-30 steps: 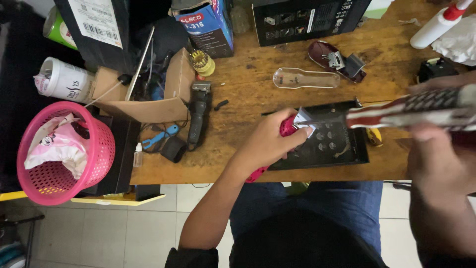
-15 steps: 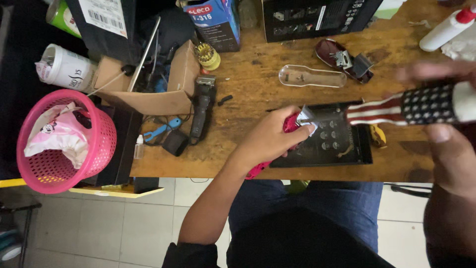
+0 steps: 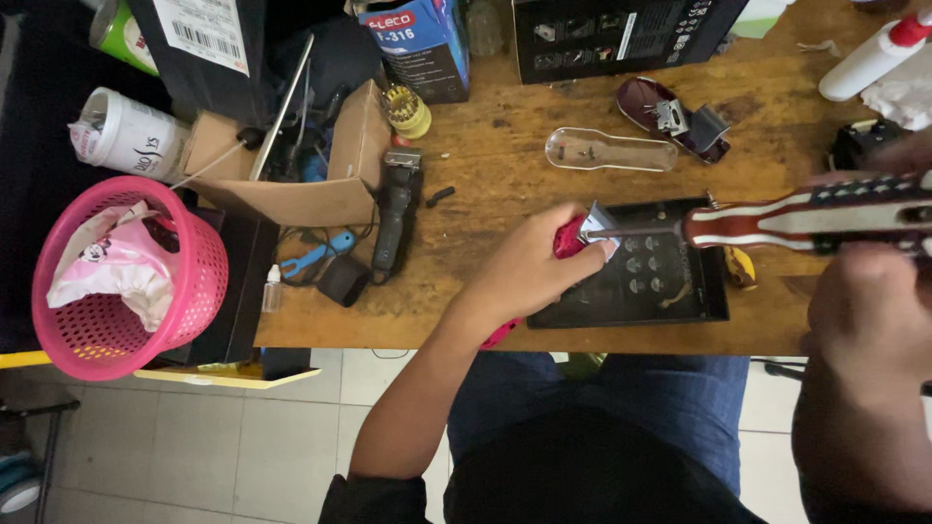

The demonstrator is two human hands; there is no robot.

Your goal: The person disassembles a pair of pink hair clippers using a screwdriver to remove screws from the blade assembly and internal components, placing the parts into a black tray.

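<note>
sitting at the far left, a pink basket [image 3: 116, 281] holds crumpled paper, with an open cardboard box [image 3: 291, 170] and a black hair clipper [image 3: 396, 213] lying on the wooden table [image 3: 505, 155] beside it. the left hand [image 3: 529, 267] is closed around a red clipper [image 3: 571, 238], holding its metal blade end up over a black tray [image 3: 680, 301]. the screwdriver [image 3: 777, 221], with a red-and-white striped handle, has its tip at that blade. the right hand [image 3: 864, 311] is blurred, fingers curled at the handle's end.
</note>
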